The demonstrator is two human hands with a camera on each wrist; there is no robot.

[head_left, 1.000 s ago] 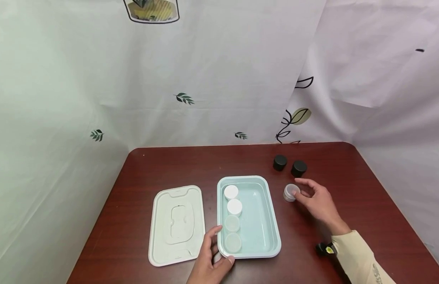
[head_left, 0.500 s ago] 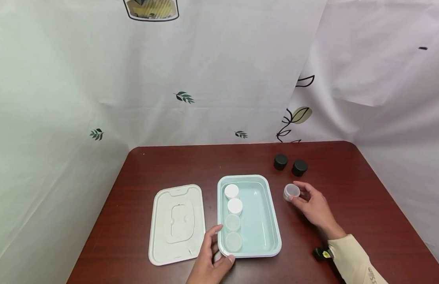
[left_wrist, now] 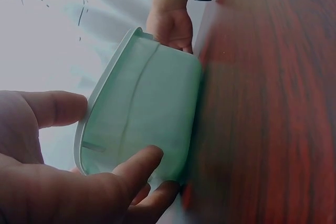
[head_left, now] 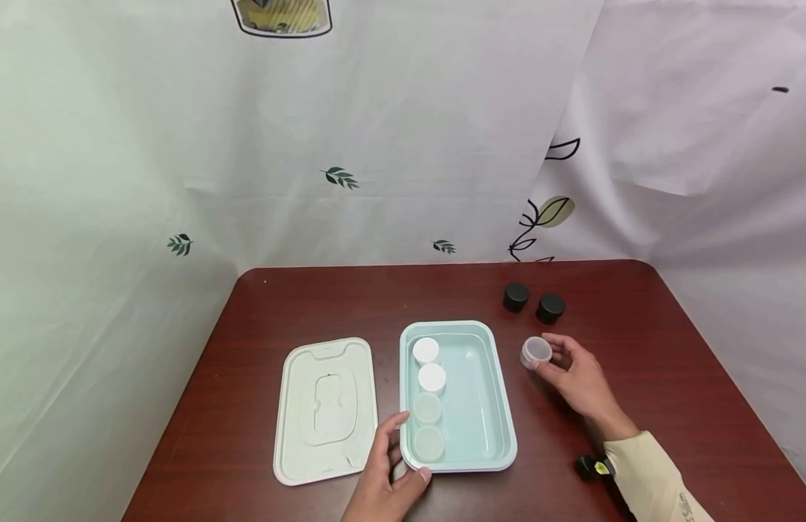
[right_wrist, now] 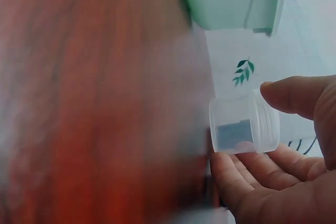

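My left hand (head_left: pixel 385 482) holds the near-left corner of a pale blue-green plastic tray (head_left: pixel 504 424). In the left wrist view its thumb lies at the rim and its fingers against the outer wall of the tray (left_wrist: pixel 157 93). Two white-topped jars, the nearer one a white-lidded jar (head_left: pixel 432 378), and two translucent jars, among them a clear jar (head_left: pixel 429 444), stand in a row along the tray's left side. To the right of the tray, my right hand (head_left: pixel 582 384) holds a small clear jar (right_wrist: pixel 244 124) between thumb and fingers, upright at the tabletop.
A whitish tray lid (head_left: pixel 326 413) lies flat left of the tray. Two black jars, one a black-lidded jar (head_left: pixel 550 308), stand behind the right hand on the dark red table (head_left: pixel 338 304). A printed white cloth (head_left: pixel 403 130) hangs around the table's back and sides.
My right hand has shifted slightly toward me and left around the clear jar, its thumb moving from the jar's top to its side. The left hand and tray stay put.
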